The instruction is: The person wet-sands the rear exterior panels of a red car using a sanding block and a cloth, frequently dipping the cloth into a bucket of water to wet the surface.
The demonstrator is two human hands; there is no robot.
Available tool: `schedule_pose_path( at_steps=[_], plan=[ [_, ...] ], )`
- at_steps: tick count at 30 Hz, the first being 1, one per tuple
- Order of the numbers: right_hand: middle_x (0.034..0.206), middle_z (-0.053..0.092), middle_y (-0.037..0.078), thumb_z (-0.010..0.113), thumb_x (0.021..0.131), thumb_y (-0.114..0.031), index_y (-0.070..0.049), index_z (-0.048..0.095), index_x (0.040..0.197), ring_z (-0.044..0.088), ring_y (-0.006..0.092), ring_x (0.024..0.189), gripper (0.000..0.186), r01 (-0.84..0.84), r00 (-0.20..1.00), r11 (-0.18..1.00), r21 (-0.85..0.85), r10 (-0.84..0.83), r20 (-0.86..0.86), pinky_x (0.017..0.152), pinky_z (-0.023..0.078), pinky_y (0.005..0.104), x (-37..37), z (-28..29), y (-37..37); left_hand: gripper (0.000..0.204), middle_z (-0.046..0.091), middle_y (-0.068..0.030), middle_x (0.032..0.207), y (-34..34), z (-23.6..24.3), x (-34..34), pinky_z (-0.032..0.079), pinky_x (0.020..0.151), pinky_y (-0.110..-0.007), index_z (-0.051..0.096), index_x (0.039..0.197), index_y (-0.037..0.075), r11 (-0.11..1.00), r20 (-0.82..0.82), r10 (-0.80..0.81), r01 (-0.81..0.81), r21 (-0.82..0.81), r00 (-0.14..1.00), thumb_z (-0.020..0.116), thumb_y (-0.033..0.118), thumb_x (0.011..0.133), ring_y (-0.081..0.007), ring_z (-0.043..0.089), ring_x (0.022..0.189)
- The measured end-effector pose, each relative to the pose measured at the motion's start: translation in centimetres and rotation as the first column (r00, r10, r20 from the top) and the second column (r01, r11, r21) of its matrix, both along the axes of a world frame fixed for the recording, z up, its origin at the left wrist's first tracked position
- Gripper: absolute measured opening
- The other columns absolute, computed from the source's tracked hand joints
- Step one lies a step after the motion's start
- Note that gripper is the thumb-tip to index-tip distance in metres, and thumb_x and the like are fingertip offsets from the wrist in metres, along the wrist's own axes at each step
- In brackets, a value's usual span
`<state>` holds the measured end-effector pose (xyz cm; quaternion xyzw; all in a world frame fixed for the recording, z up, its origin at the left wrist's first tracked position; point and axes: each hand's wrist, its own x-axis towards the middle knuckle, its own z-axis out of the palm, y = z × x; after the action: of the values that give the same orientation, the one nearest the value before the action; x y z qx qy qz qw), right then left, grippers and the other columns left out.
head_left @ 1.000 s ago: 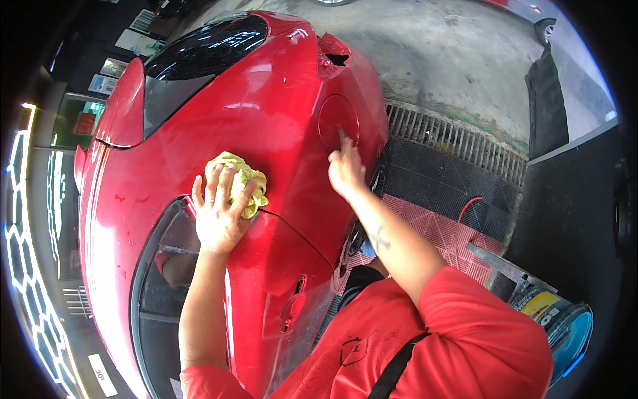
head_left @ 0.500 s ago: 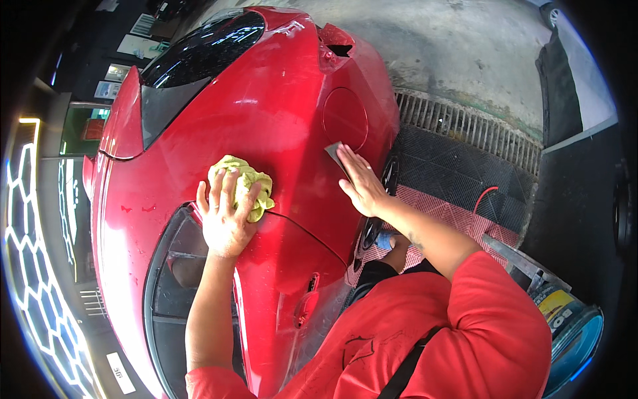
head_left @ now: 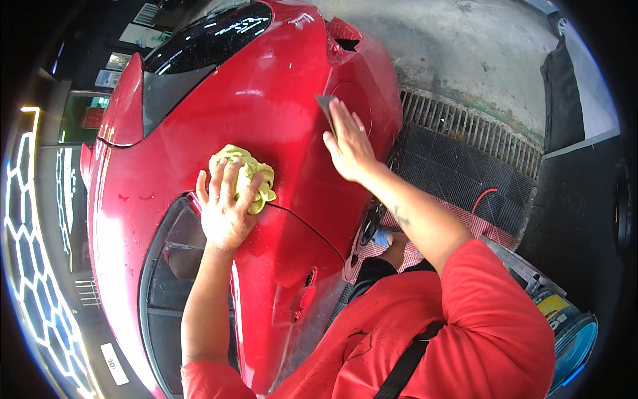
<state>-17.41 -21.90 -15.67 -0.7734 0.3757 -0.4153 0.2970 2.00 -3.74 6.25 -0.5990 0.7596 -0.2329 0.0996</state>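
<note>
A red car [head_left: 266, 126] fills the middle, its wet panels shining. My left hand [head_left: 226, 209] presses a crumpled yellow-green cloth [head_left: 244, 176] onto the body above the side window, fingers spread over it. Farther right, my right hand [head_left: 349, 143] lies with long, nearly straight fingers against the rear side panel, beside the round fuel flap [head_left: 352, 100]. Under those fingers is a dark grey sheet [head_left: 325, 110] that looks like sandpaper; only its left edge shows, the rest being covered by the hand.
A dark opening gapes in the body at the tail-light area [head_left: 345, 44]. Right of the car run a floor grating [head_left: 465, 126] and black and red floor tiles [head_left: 445, 159], with a thin red hose [head_left: 482, 196] on them. A blue bucket [head_left: 578, 346] stands at lower right.
My right hand has slid up along the panel with the grey sheet, away from me, to the fuel flap's left edge. My left hand stays on the cloth.
</note>
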Motion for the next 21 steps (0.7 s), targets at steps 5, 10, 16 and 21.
schedule_pose_path(
  at_steps=[5,10,16,21],
  plan=[
    [0.180,0.026,0.030,0.049,0.115,-0.037,0.005,0.020,0.173,0.028,0.0412,0.168,0.077,0.002,1.000,0.997,0.080,0.000,-0.025,0.134,0.022,0.0612,0.1,-1.0,2.0,0.078,0.056,-0.0104,0.160,-0.1,0.0,0.0,0.030,0.129,-0.064,0.074,0.138,0.031,1.000,0.008,-0.012,0.012,-0.026,1.000,0.087,0.016,0.062,-0.0386,0.049,0.152],
    [0.175,0.037,0.030,0.034,0.118,-0.055,-0.005,0.017,0.177,0.044,0.0482,0.157,0.079,-0.034,0.962,0.879,0.476,-0.101,0.255,0.134,0.026,0.0565,-2.1,3.1,-6.4,0.079,0.056,-0.0106,0.159,0.5,-0.1,0.1,0.030,0.129,-0.064,0.073,0.139,0.031,1.000,-0.001,-0.004,0.004,-0.019,1.000,0.088,0.017,0.063,-0.0384,0.050,0.152],
    [0.173,0.041,0.029,0.041,0.120,-0.033,0.002,0.038,0.169,0.036,0.0393,0.164,0.060,0.125,0.926,0.938,0.323,-0.227,0.302,0.134,0.031,0.0463,-3.8,-2.2,-5.1,0.084,0.057,-0.0099,0.159,-0.1,-0.2,0.0,0.031,0.129,-0.062,0.072,0.141,0.031,0.998,0.026,-0.031,0.032,-0.046,0.999,0.091,0.019,0.060,-0.0374,0.050,0.152],
    [0.178,0.028,0.031,0.042,0.119,-0.033,0.002,0.027,0.173,0.028,0.0492,0.165,0.066,0.099,0.961,0.970,0.223,-0.151,0.231,0.133,0.029,0.0578,2.5,-3.1,2.1,0.082,0.057,-0.0097,0.159,-0.1,-0.1,-0.1,0.031,0.128,-0.063,0.072,0.140,0.031,0.999,0.007,-0.014,0.014,-0.031,1.000,0.090,0.017,0.062,-0.0374,0.052,0.150]
  ],
)
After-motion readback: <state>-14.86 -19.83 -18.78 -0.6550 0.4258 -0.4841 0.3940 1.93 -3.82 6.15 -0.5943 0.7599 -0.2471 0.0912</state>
